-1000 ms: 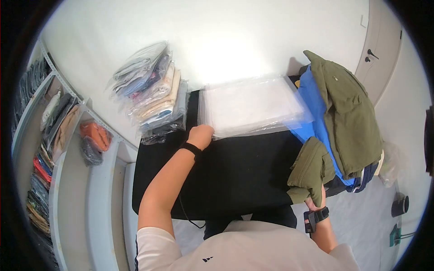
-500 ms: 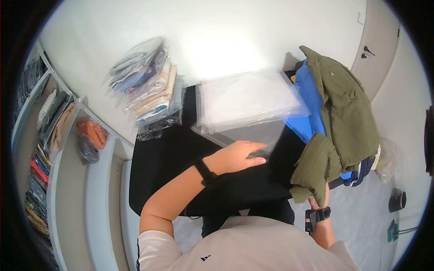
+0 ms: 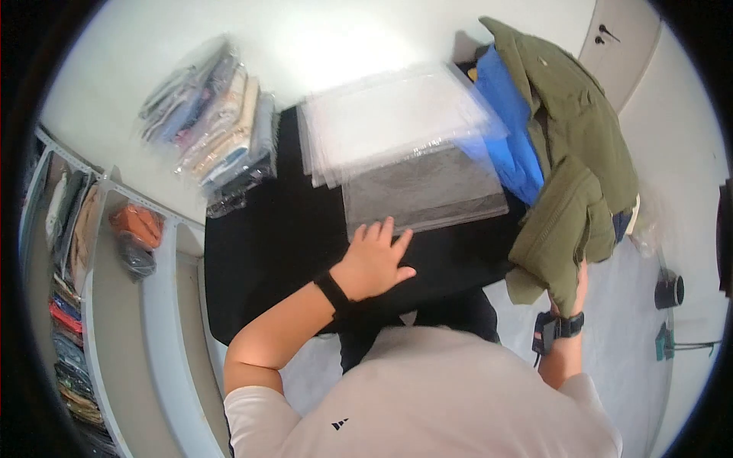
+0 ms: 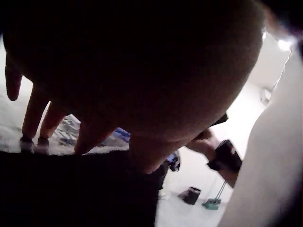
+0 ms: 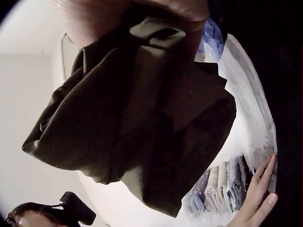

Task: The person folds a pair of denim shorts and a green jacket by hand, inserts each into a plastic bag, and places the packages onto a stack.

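My left hand (image 3: 372, 263) has its fingers spread, palm down, over the black table (image 3: 275, 267). Its fingertips are right at the near edge of a clear plastic bag (image 3: 424, 191), which lies flat and partly under a stack of clear bags (image 3: 389, 114). At the table's right side, my right hand (image 3: 582, 286) grips a part of an olive-green jacket (image 3: 573, 114), its fingers mostly hidden by the cloth. Folds of the jacket (image 5: 132, 118) hang from that hand in the right wrist view. In the left wrist view the left fingers (image 4: 94, 135) point down, dark against the light.
Bagged folded clothes (image 3: 221, 130) stand piled at the table's back left. Blue clothing (image 3: 511, 130) lies beneath the jacket. Shelves (image 3: 114, 305) with packed clothes line the left. A black bin (image 3: 669, 290) and a door (image 3: 611, 46) are on the right.
The left hand was at the bag stack's near left corner; one bag now lies drawn out toward the body, and the hand has spread its fingers by it. The right hand still holds the jacket.
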A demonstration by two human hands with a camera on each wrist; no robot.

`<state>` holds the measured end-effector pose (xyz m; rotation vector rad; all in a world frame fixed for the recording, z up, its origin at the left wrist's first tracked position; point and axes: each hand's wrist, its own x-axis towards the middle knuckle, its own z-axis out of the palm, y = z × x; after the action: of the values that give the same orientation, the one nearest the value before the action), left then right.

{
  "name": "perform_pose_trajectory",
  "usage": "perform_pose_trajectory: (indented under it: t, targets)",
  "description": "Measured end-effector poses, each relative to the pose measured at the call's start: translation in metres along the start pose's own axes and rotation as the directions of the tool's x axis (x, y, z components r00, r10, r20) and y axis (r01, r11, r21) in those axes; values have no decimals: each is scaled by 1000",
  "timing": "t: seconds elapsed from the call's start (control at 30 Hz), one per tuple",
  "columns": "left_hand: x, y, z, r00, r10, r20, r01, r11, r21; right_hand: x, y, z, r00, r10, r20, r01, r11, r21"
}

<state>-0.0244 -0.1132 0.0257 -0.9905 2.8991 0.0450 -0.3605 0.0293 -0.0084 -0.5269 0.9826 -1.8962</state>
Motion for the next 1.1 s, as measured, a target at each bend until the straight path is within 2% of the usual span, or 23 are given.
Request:
perform_pose_trajectory:
  t: [0.07,0.1,0.13,0.17,0.2,0.27,0.4,0.47,0.53,0.6,0.63,0.67,0.73,0.8,0.87,0.93,1.0,1.1]
  targets:
    - [-6,23,-9,997,76,21,-70,975,-212,-6,-4,9,997,34,-62,-36,999,-35]
    - [-8,28,-11,996,80,32,-70,970,-233,-8,-5,9,999,13,-39,-17,995,-103]
    - [-9,29,-13,994,88,-65,-101,963,-250,-8,-4,12,1000,-7,-10,5,986,-168]
    - [-9,29,-12,982,92,-164,-133,956,-261,-10,-10,21,997,54,-60,-56,998,-26]
    - [-10,28,-6,983,91,-159,-133,952,-274,-9,-10,19,996,62,-68,-64,997,-34]
    - [-11,28,9,979,79,-188,-121,967,-225,-8,-10,14,998,-49,-34,45,991,-129]
    - [-11,32,10,977,38,-209,-89,966,-241,-15,-24,44,994,-50,-97,33,985,-167]
    - [-9,32,10,976,17,-218,-71,968,-242,-13,-28,43,998,-60,-30,49,954,-297]
    - [-5,28,10,973,-4,-230,-53,970,-238,-12,-30,49,997,-78,-21,68,947,-315]
    - [-1,22,8,967,-38,-254,-48,945,-323,-11,-37,56,995,-27,101,82,806,-586]
    - [0,20,5,958,-81,-275,-32,923,-383,-10,-38,62,993,-49,104,107,724,-682]
    - [-1,22,-3,959,-88,-270,-26,920,-391,-13,-42,72,994,-39,104,100,721,-685]
    - [1,17,-15,914,-151,-376,-6,923,-384,-15,-47,95,952,112,285,198,483,-853]
    - [1,19,-24,902,-148,-405,-19,924,-381,-18,-43,104,953,62,298,225,516,-826]
    - [1,18,-40,850,-189,-492,4,936,-352,-17,-40,122,814,230,533,464,295,-836]
    - [4,19,-43,830,-199,-521,-20,923,-385,-11,-31,120,779,265,569,502,281,-818]
    - [7,18,-46,779,-129,-613,-121,929,-350,-8,-26,128,655,314,688,634,267,-726]
    - [10,18,-50,782,-99,-616,-128,941,-314,3,-21,142,668,348,658,631,205,-748]
